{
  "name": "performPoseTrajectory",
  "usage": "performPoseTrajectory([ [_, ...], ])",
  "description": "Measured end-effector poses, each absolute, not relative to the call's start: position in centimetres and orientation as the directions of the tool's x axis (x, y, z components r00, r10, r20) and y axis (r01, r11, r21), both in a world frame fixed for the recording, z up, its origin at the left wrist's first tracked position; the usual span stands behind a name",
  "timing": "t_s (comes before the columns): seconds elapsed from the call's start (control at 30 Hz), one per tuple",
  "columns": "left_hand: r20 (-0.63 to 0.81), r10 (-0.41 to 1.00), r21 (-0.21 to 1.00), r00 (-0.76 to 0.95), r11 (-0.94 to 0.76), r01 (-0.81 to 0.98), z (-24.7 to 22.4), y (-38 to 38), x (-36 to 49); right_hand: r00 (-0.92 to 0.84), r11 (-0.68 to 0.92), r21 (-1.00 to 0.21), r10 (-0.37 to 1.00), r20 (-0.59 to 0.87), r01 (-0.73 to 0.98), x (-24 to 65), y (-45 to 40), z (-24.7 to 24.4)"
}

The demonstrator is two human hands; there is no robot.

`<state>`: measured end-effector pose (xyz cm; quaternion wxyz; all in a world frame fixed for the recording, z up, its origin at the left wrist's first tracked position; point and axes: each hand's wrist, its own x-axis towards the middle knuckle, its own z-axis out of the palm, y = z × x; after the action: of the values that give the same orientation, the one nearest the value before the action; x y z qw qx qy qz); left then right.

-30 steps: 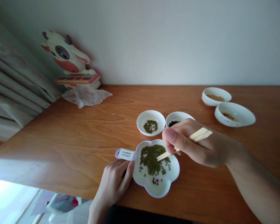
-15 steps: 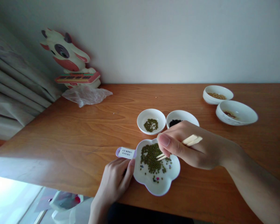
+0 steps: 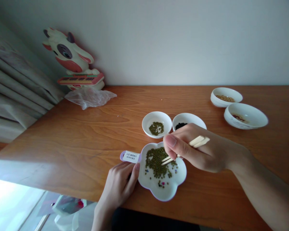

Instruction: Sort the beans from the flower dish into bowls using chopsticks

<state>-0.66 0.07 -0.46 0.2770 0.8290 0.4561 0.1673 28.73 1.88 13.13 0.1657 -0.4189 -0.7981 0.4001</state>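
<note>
My right hand [image 3: 195, 152] is closed around a pair of wooden chopsticks [image 3: 199, 141]; their tips dip into small green mung beans [image 3: 156, 162]. The beans lie scattered in a white flower-shaped dish [image 3: 166, 194] with a purple rim and a labelled handle [image 3: 131, 156]. At the dish's left edge is my left hand [image 3: 120, 183], its thumb against the rim and its fingers curled beside the handle, partly hidden. Behind the dish stands a white bowl [image 3: 148, 121] holding some mung beans. Touching or nearly touching it is a second bowl [image 3: 195, 119] with black beans [image 3: 180, 125], partly covered by my right hand.
Two white bowls stand at the right: the farther bowl [image 3: 214, 98] holds yellowish bits, the nearer bowl [image 3: 255, 117] reddish-brown ones. A cow-shaped toy keyboard [image 3: 80, 79] and a crumpled plastic bag [image 3: 90, 98] sit at the back left. The table's front edge is close to me.
Almost nothing differs. The view has shifted slightly; both hands keep their places, and the chopstick tips are still among the mung beans, a little farther apart.
</note>
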Motion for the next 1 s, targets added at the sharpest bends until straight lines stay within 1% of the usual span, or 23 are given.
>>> performPoseTrajectory([
  [0.47, 0.021, 0.846, 0.606, 0.533, -0.435, 0.666, -0.46, 0.04, -0.70, -0.586, 0.302, -0.797, 0.807, -0.079, 0.523, 28.79, 1.97, 13.06],
  [0.7, 0.024, 0.845, 0.606, 0.534, -0.438, 0.664, -0.49, 0.07, -0.63, -0.616, 0.343, -0.799, 0.787, -0.042, 0.493, 28.72, 2.01, 13.23],
  [1.0, 0.030, 0.848, 0.607, 0.529, -0.436, 0.664, -0.33, 0.06, -0.50, -0.628, 0.353, -0.801, 0.777, -0.037, 0.484, 28.85, 1.98, 12.91],
])
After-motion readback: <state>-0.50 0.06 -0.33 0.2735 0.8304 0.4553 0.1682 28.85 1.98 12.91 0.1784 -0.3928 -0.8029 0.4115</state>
